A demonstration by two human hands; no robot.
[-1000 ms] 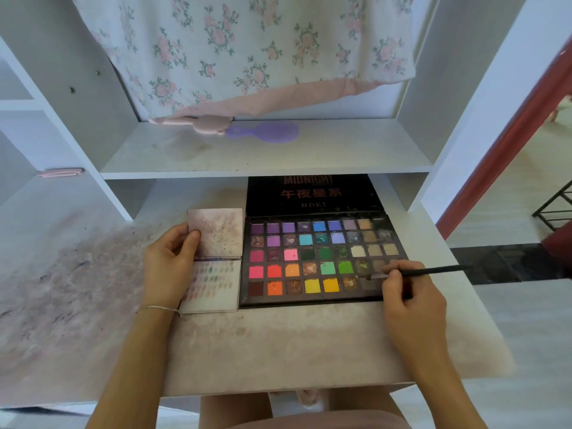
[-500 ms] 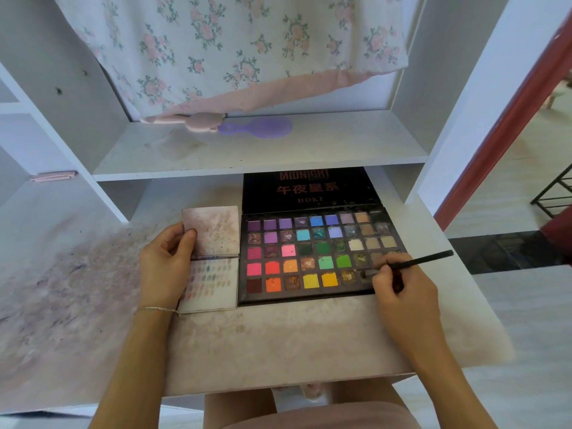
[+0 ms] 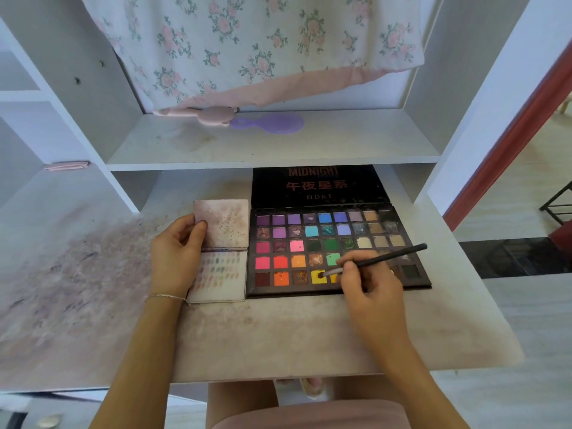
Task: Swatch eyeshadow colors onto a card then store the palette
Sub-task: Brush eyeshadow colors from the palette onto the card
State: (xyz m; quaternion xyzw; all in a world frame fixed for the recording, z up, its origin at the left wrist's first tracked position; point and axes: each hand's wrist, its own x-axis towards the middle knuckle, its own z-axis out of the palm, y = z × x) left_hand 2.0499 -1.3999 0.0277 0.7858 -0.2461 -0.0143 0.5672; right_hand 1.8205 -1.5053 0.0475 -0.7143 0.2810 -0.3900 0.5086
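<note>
Item count:
- eyeshadow palette [image 3: 337, 249], open: 1; pans in 5 rows, some hidden by the hand.
- Makeup brush [image 3: 383, 258]: 1.
- Swatch card [image 3: 220, 274]: 1, beside 1 stained square panel [image 3: 223, 222].
- Hands: 2, left hand [image 3: 175, 253] and right hand [image 3: 370, 287].
- Bracelet [image 3: 167, 296]: 1.
- Purple hairbrush [image 3: 269, 122]: 1.
- Pink hairbrush [image 3: 210, 114]: 1.
- Floral cloth [image 3: 247, 41]: 1.

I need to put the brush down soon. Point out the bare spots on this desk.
Bare desk lies in front of the palette and card, between both forearms. Left of the left hand is bare too, though stained. Crowded: card against palette.
</note>
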